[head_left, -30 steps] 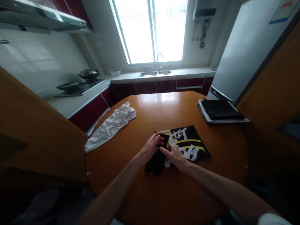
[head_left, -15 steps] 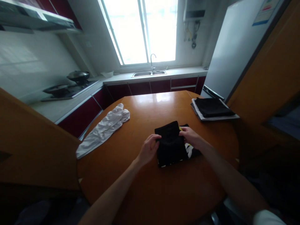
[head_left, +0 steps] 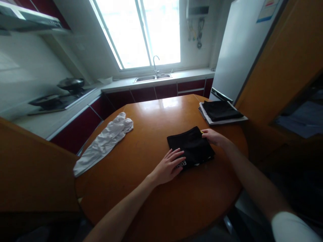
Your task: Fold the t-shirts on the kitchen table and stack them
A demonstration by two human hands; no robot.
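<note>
A folded black garment [head_left: 193,144] lies on the wooden table, with white lettering near its front left edge. My left hand [head_left: 170,166] rests flat with fingers spread on that front left corner. At the garment's back right corner, my right hand [head_left: 211,136] pinches the fabric, where a bit of yellow shows. A crumpled white garment [head_left: 107,139] lies on the left side of the table. The stack of folded clothes [head_left: 222,111], black on top of white and grey, sits at the right back.
The round-edged wooden table [head_left: 151,131] fills the middle. Behind it are a counter with a sink [head_left: 152,78] and a window. A stove with pans [head_left: 72,84] stands at the left, a fridge [head_left: 234,50] at the right.
The right part of the black garment has been folded over, covering the white print. My left hand has opened and moved to the front corner. The view has shifted slightly right.
</note>
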